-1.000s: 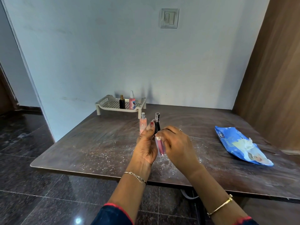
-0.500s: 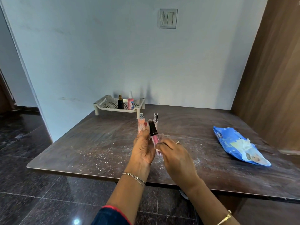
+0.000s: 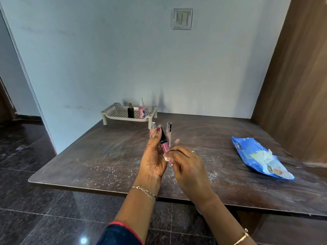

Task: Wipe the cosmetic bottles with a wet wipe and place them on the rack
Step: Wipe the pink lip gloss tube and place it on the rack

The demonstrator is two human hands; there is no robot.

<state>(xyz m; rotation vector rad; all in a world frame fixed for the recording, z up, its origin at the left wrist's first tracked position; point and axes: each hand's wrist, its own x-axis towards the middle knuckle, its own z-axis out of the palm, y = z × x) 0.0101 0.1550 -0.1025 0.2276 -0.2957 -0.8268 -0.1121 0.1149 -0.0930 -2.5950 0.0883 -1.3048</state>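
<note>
Crosses the near edge of the surface (image 3: 88,185) with both forearms, wrists just past it, dark floor (image 3: 35,209) below. Grips a pink tube (image 3: 165,147) in the left hand (image 3: 154,160), fingers curled round its middle, black cap up and leaning left. Pinches the tube's lower end with the right hand (image 3: 189,168), fingers curled; cannot tell whether a wipe lies between. Keeps the tube over the front half of the surface.

Leaves bare, white-flecked surface left of the fingers out to the slanting left edge. Leaves more to their right, as far as a blue wipe pack (image 3: 260,156), well apart, lying near the right edge by a wooden panel (image 3: 292,85).

Just beyond the fingers, finds a peach spray bottle (image 3: 152,129) and a clear tube (image 3: 169,129) upright on the surface, near each other, the peach one partly hidden by the left fingers.

Farther beyond and to the left, meets a cream rack (image 3: 110,112) at the back edge by the wall (image 3: 106,59). Carries there a black bottle (image 3: 131,112) and a pink-labelled bottle (image 3: 141,111) side by side on its right half, open grid on its left. Ends with a switch plate (image 3: 182,18) high above the fingers.
</note>
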